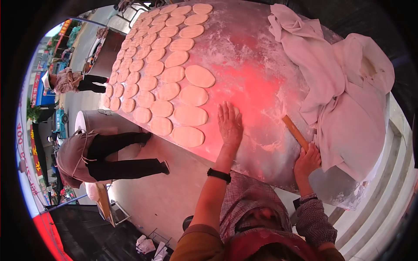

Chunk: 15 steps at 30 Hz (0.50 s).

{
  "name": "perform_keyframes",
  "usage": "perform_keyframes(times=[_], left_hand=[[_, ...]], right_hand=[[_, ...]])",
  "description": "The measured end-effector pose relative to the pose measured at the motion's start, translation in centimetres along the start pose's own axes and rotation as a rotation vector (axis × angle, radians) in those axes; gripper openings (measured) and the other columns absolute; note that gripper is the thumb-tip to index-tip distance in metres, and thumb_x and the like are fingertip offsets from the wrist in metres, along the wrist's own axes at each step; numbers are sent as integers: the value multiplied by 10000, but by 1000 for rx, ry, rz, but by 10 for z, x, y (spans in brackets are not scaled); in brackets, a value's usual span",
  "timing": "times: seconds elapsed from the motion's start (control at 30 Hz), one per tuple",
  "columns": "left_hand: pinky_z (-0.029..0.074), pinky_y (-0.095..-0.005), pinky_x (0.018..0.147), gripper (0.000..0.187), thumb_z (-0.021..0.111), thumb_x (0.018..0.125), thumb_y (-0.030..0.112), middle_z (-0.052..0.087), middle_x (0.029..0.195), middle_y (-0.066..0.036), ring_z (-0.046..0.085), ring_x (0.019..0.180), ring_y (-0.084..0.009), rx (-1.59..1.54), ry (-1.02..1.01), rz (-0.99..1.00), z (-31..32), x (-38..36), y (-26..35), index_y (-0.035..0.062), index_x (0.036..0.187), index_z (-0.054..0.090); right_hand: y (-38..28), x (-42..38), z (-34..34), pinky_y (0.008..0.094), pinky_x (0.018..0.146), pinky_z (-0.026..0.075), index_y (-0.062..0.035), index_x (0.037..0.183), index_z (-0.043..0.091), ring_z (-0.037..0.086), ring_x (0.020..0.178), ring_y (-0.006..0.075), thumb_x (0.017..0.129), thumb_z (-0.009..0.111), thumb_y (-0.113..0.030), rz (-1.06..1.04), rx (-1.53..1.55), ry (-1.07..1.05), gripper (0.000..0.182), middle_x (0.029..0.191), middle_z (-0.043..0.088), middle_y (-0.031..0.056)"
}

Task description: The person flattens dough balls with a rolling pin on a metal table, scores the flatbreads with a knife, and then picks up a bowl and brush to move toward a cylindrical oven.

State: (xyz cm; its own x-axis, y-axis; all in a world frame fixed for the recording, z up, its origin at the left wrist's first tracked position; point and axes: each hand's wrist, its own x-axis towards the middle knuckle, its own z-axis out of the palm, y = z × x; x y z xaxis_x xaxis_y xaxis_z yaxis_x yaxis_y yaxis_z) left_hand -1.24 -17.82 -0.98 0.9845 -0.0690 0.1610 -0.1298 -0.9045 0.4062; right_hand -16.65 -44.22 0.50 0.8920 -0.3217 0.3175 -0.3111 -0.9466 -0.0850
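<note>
My left hand [230, 124] lies palm down on the floured metal table [261, 169], its fingers over a small piece of dough [236, 112] that is mostly hidden. My right hand [308, 159] is wrapped round the near end of a wooden rolling pin [295, 132], which points away across the table. Flat oval dough pieces [190, 116] lie in rows to the left of my left hand. Beside my right hand, a large pale cloth [348, 130] is heaped.
A person [93, 156] in an apron bends beside a large metal drum [106, 122] at the left. Another person [67, 81] in a hat stands farther off. A wooden stool [104, 201] is at the lower left. Pale steps [389, 152] run along the right.
</note>
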Motion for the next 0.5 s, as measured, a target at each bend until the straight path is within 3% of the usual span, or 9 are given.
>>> perform_keyframes(times=[0.1,0.27,0.33,0.4,0.5], left_hand=[[220,-503,1167,708,540,957,322,222,1576,-222,210,1465,-373,31,-94,60,10,-21,38,-16,1505,247],[152,-494,1188,746,488,977,394,183,1579,-241,169,1473,-377,111,-137,16,-1,17,46,-26,1518,193],[136,-496,1190,747,479,977,396,165,1595,-212,154,1479,-370,51,-230,-66,10,14,59,-5,1528,173],[105,-500,1193,727,425,1002,416,135,1608,-198,121,1488,-375,-6,-262,-22,11,14,60,22,1543,142],[49,-521,1189,708,308,1029,466,97,1615,-204,78,1492,-392,-324,-221,-180,-10,16,40,24,1549,121]], right_hand=[[-2,2,-1,474,913,392,-60,1285,521,554,1087,315,826,704,-174,-7,2,0,507,1229,594,102],[0,0,3,462,906,393,-72,1279,552,556,1082,312,848,672,-164,-4,-26,11,457,1240,593,95],[-2,1,-2,461,907,390,-73,1274,558,554,1082,310,857,661,-170,-15,-23,-9,440,1238,594,97],[-5,7,-7,460,909,388,-73,1268,563,552,1081,309,866,649,-175,-15,-37,-17,424,1236,595,100],[-19,19,-15,470,901,380,-74,1248,581,548,1065,314,883,616,-200,-48,92,-63,388,1181,605,100]])
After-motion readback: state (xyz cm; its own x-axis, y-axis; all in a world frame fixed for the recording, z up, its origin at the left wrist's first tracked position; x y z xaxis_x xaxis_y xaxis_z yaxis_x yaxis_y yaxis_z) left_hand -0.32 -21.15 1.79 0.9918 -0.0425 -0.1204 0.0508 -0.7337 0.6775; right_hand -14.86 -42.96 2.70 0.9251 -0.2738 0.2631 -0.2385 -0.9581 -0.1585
